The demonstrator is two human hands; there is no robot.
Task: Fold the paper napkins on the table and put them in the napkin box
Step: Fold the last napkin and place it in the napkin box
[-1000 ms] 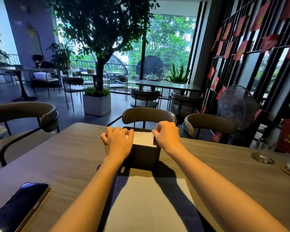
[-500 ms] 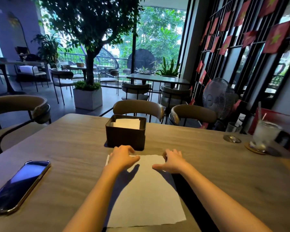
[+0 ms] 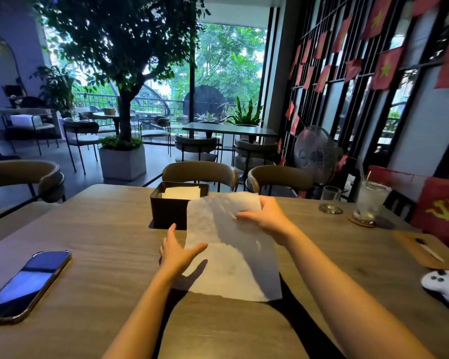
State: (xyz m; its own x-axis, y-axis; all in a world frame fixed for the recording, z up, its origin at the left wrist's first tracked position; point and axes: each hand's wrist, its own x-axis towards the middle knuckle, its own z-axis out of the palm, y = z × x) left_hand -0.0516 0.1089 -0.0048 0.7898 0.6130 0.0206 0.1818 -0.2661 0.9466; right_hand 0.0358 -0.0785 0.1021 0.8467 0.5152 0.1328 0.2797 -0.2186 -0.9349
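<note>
A large white paper napkin (image 3: 233,265) lies unfolded on the wooden table (image 3: 101,239), its far part lifted and blurred. My right hand (image 3: 266,216) grips that raised far edge. My left hand (image 3: 178,251) is open, flat on the table at the napkin's left edge, thumb on the paper. Just beyond stands the dark square napkin box (image 3: 170,211) with folded white napkins (image 3: 182,193) inside; the lifted napkin covers its right front corner.
A phone (image 3: 26,283) lies at the left near the table edge. At the right stand an empty glass (image 3: 331,199), an iced drink (image 3: 370,200) on a coaster, a wooden board (image 3: 425,251) and a white controller (image 3: 446,283). Chairs (image 3: 200,172) line the far side.
Both hands left the napkin box and came back to the flat napkin. My right hand has since lifted the napkin's far edge, while my left hand moved to its left side.
</note>
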